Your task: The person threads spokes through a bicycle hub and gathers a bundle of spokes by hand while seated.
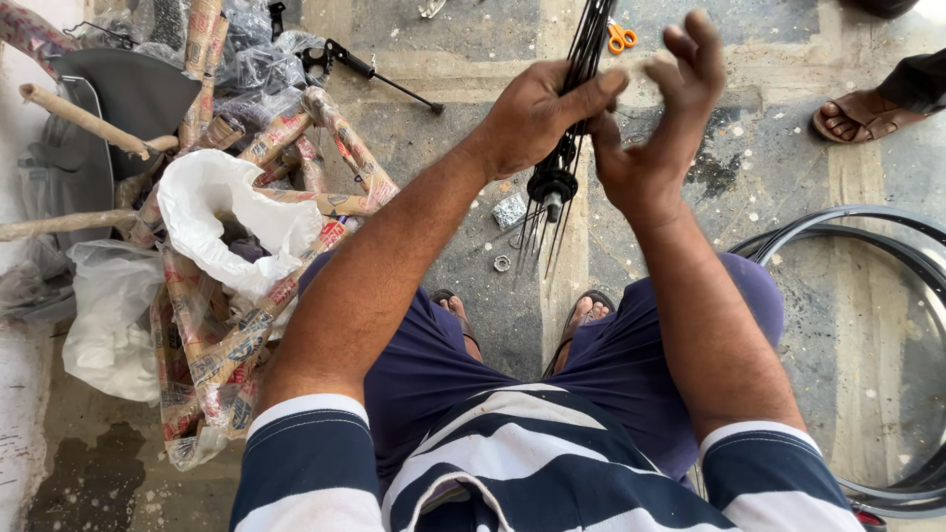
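Note:
My left hand (537,113) is closed around a bundle of thin black spokes (588,44) that run up out of a black wheel hub (553,185). More spoke ends hang down below the hub. My right hand (658,128) is beside the hub on its right, palm touching the spokes, with the fingers spread and raised. I sit with dark blue shorts and sandalled feet on a concrete floor.
Bicycle frame tubes wrapped in printed paper and plastic (227,266) lie at the left. Black wheel rims (867,246) lie at the right. Orange-handled scissors (621,37) are on the floor ahead, small metal parts (508,212) under the hub, and another person's sandalled foot (862,115) at top right.

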Available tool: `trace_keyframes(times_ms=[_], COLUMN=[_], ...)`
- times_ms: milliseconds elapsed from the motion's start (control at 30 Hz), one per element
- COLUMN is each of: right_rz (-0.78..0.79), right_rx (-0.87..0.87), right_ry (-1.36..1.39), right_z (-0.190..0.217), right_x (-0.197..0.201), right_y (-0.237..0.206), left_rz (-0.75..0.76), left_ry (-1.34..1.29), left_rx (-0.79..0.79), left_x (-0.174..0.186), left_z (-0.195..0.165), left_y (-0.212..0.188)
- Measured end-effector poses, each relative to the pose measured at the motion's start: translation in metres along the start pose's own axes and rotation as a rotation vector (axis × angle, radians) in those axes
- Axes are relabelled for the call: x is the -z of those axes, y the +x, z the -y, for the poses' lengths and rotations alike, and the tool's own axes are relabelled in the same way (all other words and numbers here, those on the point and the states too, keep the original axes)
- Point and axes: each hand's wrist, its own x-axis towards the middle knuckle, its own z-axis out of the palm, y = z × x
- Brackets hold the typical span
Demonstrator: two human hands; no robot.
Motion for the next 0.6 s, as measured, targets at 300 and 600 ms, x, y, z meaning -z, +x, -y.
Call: trace_keyframes(times_ms=[300,600], right_rz=[0.586,0.56], right_rx=[-0.886,-1.231], right_ry=[1.717,1.338], right_z=[0.025,0.116], right_x=[-0.007,0.043], right_y=[-0.035,-0.067], left_rz=[-0.461,-0.704], left_ry=[0.211,0.286], left_rx=[-0.176,0.099], left_x=[-0.009,0.037], left_z=[0.021,0.05], left_y=[0.054,0.058])
